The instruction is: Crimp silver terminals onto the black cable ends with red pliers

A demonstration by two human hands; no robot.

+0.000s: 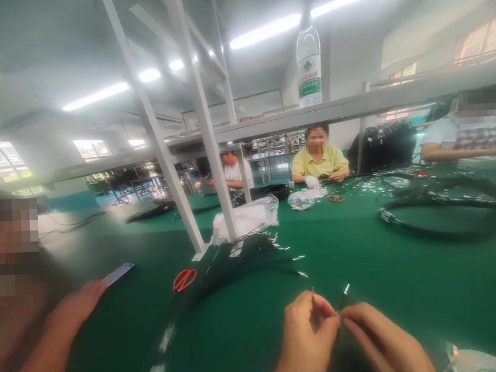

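Observation:
Low in the head view, my left hand (307,331) and my right hand (380,334) meet with their fingertips pinched together. A thin dark cable (345,298) with a bright pale tip rises between them, apparently gripped at the fingertips. From my left fist another thin dark end (313,297) pokes up; whether it belongs to the same cable I cannot tell. The exact point of contact is too small to make out. Beyond my hands, to the left, lies a bundle of black cables (235,269) with pale ends fanned towards me.
Red-handled scissors (184,279) lie beside the bundle on the green table (357,247). A co-worker's hand (86,297) touches a phone (118,274) at left. White shelf posts (203,111) stand ahead. Coiled cables (431,234) lie right, a plastic bag (481,359) near my right hand.

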